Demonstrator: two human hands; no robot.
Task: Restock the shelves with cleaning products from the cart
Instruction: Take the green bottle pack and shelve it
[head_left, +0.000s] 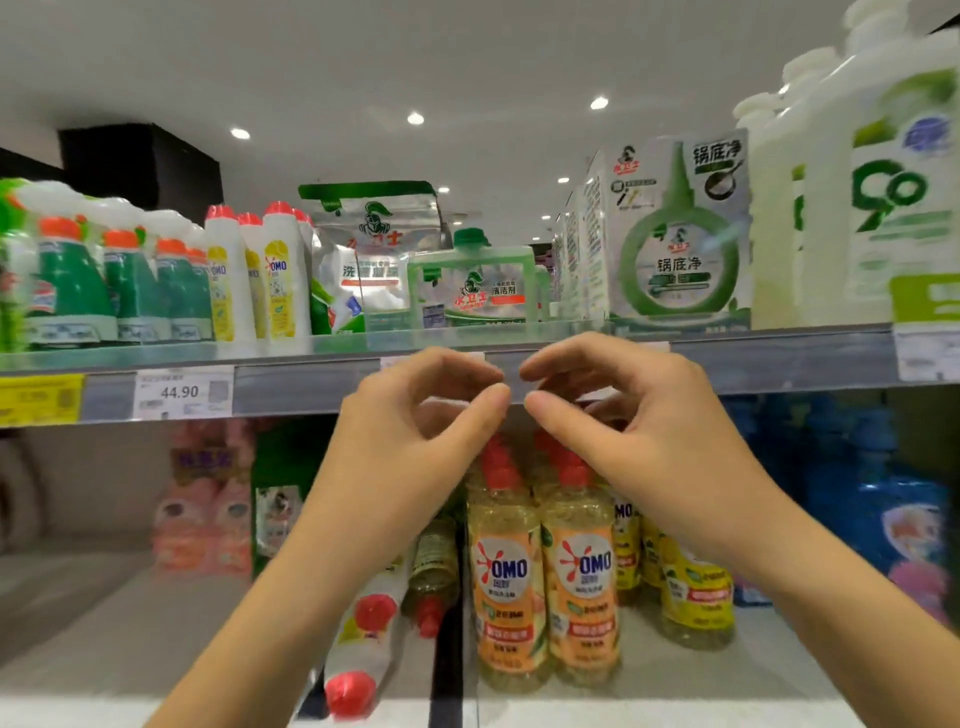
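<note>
My left hand and my right hand are raised side by side in front of the upper shelf's price rail. Their fingers are loosely curved with the thumbs apart from the fingertips, and nothing is held in either. The fingertips nearly meet at the rail. Just behind them on the upper shelf stands a clear green-capped cleaner bottle, with a silver-green pouch to its left and green-white boxes to its right. No cart is in view.
The upper shelf also holds green spray bottles, white OMO bottles and large white jugs. Below stand orange OMO bottles, red-capped bottles lying on their sides, pink packs and blue bottles.
</note>
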